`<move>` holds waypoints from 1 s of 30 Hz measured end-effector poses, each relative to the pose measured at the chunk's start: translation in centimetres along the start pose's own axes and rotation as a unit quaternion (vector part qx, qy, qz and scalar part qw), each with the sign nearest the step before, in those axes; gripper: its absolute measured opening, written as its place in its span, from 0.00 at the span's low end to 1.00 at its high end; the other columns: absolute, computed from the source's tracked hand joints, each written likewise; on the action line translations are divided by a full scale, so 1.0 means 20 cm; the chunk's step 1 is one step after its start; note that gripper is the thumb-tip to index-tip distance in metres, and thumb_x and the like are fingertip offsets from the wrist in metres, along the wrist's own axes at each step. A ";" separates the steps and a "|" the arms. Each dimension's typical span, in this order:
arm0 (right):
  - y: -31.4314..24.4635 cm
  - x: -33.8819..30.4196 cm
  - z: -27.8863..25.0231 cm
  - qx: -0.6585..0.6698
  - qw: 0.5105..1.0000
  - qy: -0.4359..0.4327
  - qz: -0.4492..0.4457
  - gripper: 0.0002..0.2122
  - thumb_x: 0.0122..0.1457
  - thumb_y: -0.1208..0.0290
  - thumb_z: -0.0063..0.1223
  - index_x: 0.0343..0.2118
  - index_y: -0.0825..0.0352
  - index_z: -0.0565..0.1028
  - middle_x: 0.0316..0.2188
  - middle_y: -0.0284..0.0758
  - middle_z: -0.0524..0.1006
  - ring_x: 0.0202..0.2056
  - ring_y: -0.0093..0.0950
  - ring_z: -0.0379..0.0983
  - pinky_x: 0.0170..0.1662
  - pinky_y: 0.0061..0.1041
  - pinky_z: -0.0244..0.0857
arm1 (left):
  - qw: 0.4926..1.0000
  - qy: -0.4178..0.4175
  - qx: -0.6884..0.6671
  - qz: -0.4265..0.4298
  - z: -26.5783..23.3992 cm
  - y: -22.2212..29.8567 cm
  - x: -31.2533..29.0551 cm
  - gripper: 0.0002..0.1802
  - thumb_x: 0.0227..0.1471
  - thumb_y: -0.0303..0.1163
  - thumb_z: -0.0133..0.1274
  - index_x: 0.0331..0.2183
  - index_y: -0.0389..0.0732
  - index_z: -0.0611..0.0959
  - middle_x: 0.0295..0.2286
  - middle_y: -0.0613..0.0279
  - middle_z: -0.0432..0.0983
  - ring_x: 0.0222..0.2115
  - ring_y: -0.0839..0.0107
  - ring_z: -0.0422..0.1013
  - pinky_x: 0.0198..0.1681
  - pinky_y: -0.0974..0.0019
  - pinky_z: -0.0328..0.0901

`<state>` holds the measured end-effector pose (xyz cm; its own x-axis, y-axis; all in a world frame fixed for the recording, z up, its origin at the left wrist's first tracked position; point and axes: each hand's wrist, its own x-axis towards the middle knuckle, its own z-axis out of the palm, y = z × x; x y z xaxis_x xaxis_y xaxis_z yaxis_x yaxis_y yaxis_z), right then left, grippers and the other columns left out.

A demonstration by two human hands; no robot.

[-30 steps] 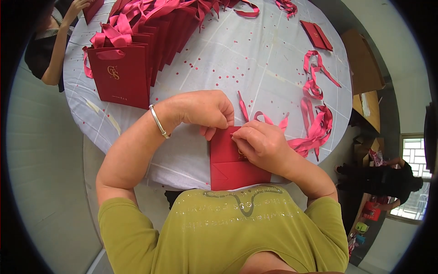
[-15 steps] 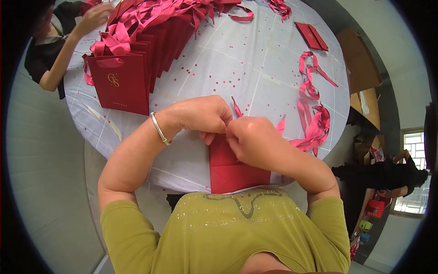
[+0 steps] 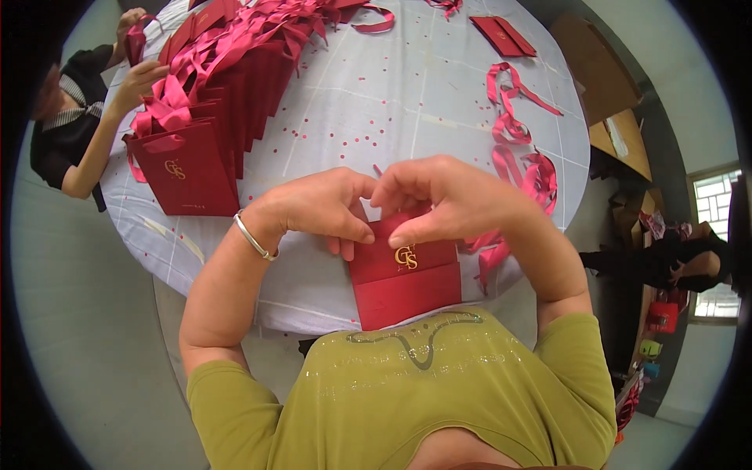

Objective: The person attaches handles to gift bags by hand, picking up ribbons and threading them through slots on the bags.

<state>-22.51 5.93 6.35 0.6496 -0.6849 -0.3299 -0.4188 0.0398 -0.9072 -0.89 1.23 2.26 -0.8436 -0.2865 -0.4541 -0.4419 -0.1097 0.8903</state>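
Note:
A flat red paper bag (image 3: 407,294) with a gold monogram lies in front of me at the table's near edge, its lower part showing a fold line. Over its top left corner is my left hand (image 3: 325,207), wearing a silver bangle; its thumb and index finger are apart. My right hand (image 3: 446,196) arches over the bag's top edge, thumb at the bag's face and fingers curved away from it. I see nothing held in either hand, though the hands partly cover the bag's top. A small pink ribbon tip (image 3: 377,168) shows just beyond my fingers.
Standing red bags with pink ribbons (image 3: 184,176) form a long row at left. Loose pink ribbons (image 3: 509,129) and flat red bags (image 3: 504,37) lie at right. Red confetti dots the white tablecloth (image 3: 423,94). A person (image 3: 78,117) handles a ribboned item at far left; another person (image 3: 666,262) stands at right.
My hands, which were pinched together at the bag's top, have come apart and their fingers have opened. The bag's gold monogram is now uncovered. The view has shifted slightly.

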 end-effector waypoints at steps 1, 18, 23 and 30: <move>0.01 0.01 -0.03 0.001 1.000 0.006 0.000 0.19 0.49 0.79 0.66 0.44 0.71 0.73 0.39 0.32 0.78 0.39 0.23 0.75 0.44 0.25 0.71 | 1.000 -0.001 -0.005 -0.012 0.00 0.00 0.00 0.19 0.48 0.24 0.58 0.45 0.35 0.76 0.25 0.56 0.80 0.22 0.71 0.79 0.23 0.71 0.72; 0.04 0.08 -0.15 0.049 0.995 -0.007 -0.091 0.25 0.45 0.85 0.62 0.50 0.69 0.71 0.42 0.35 0.77 0.41 0.26 0.77 0.45 0.27 0.70 | 0.998 0.035 0.019 -0.050 0.03 0.00 0.02 0.06 0.50 0.27 0.62 0.33 0.36 0.84 0.23 0.61 0.80 0.22 0.72 0.79 0.22 0.73 0.72; 0.09 0.02 -0.14 -0.089 0.992 0.025 -0.089 0.25 0.46 0.77 0.67 0.50 0.66 0.73 0.39 0.31 0.78 0.40 0.24 0.76 0.47 0.25 0.67 | 0.998 0.038 0.013 -0.044 0.02 -0.02 0.03 0.05 0.51 0.26 0.61 0.33 0.36 0.85 0.22 0.61 0.80 0.22 0.72 0.79 0.22 0.74 0.72; 0.17 -0.03 -0.15 0.207 0.972 -0.042 -0.099 0.14 0.56 0.77 0.59 0.47 0.69 0.75 0.33 0.32 0.80 0.34 0.18 0.75 0.38 0.19 0.69 | 0.997 0.057 0.029 -0.046 0.05 0.02 0.01 0.04 0.50 0.25 0.61 0.30 0.35 0.82 0.21 0.63 0.79 0.20 0.73 0.78 0.21 0.74 0.71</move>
<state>-26.20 4.25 4.14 0.7485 -0.6476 -0.1426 0.0003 0.2153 -0.9765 -1.65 2.05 2.51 -0.7595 -0.3850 -0.5244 -0.5358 -0.0871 0.8399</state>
